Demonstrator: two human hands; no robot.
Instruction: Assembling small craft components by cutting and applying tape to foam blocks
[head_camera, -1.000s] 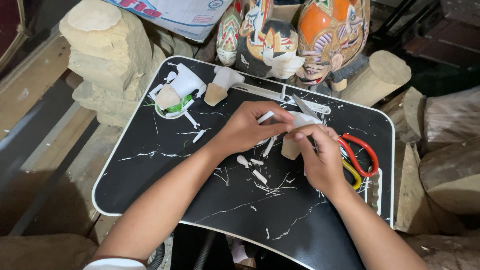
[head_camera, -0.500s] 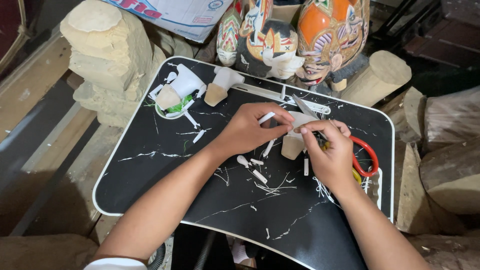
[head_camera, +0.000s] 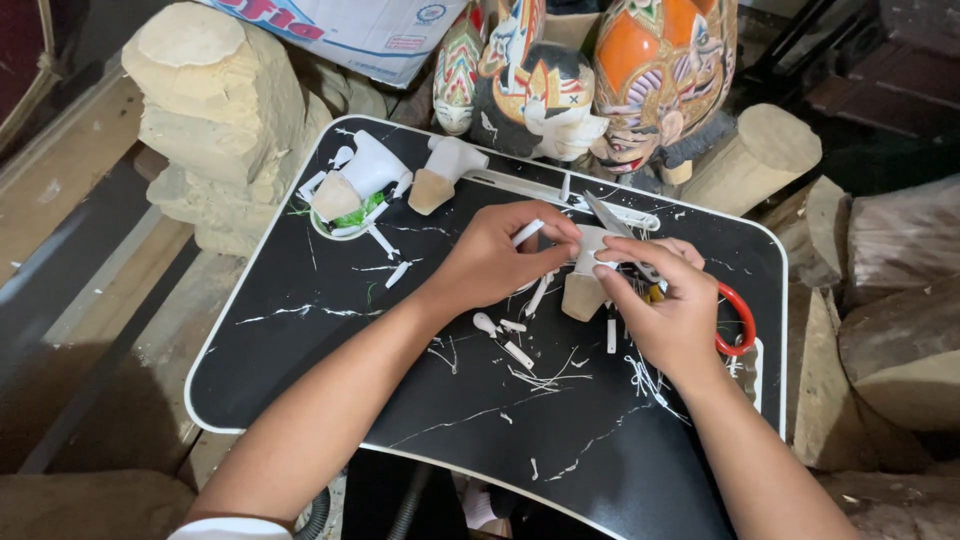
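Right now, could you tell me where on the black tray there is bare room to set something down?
The black tray is barest along its near-left edge, left of the left forearm. White scraps crowd the middle beneath both hands. The far-left corner holds white-painted wooden pieces, and red-handled scissors fill the right.

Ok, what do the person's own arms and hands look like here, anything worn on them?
Both forearms are bare, with no gloves, watch or rings visible on the left hand or the right hand. A white sleeve edge shows near the left elbow at the bottom of the picture. The right arm leaves the frame before any sleeve appears.
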